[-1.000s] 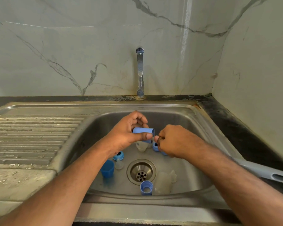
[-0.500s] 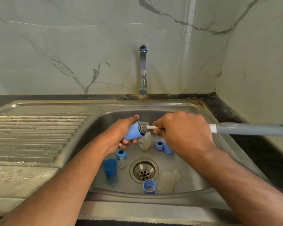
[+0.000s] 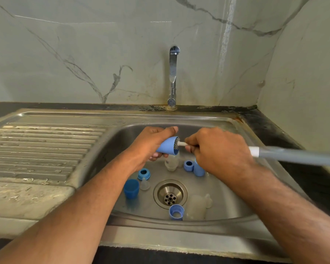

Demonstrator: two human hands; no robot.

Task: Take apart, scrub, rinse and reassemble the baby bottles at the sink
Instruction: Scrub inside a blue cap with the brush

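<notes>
Left hand [image 3: 151,143] grasps the blue cap [image 3: 168,146]; right hand [image 3: 217,149] grasps the brush [image 3: 176,145] inside it. Hard twisting may slip the wet cap into the sink [image 3: 236,212].

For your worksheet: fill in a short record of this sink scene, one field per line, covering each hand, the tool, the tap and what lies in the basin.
Left hand: left hand holds a blue cap on its side, opening toward the right
Right hand: right hand has its grip on the brush near the bristle end
Tool: bristles sit inside the cap's mouth; grey handle runs off to the right
Tap: tap shows no water running
Basin: sink holds blue rings, another blue cap, clear bottles and teats around the drain
</notes>
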